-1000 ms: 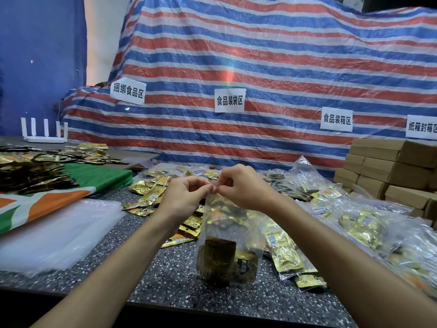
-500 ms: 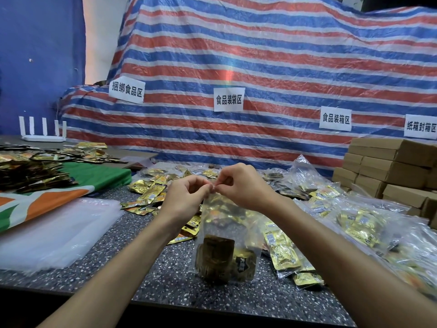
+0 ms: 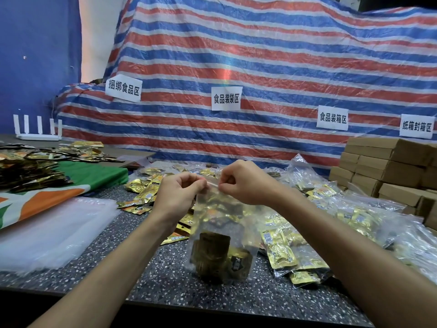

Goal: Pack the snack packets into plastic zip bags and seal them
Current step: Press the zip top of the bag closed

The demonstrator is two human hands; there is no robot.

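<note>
A clear plastic zip bag [image 3: 220, 223] stands upright on the speckled table [image 3: 165, 287], with dark gold snack packets [image 3: 221, 259] at its bottom. My left hand [image 3: 176, 195] and my right hand [image 3: 243, 183] pinch the bag's top zip strip from either side, a short stretch of the strip showing between them. Loose gold snack packets [image 3: 144, 192] lie behind my left hand. Filled zip bags [image 3: 283, 252] lie to the right of the held bag.
A stack of flat clear bags [image 3: 49, 230] lies at the left front. Beyond it are a green and orange cloth [image 3: 59, 192] and dark packets [image 3: 26, 171]. Cardboard boxes [image 3: 390, 171] are stacked at the far right. A striped tarp [image 3: 260, 67] with paper labels hangs behind.
My hands have drawn slightly apart along the zip strip, so a short piece of it now shows between them. The bag has stayed in place.
</note>
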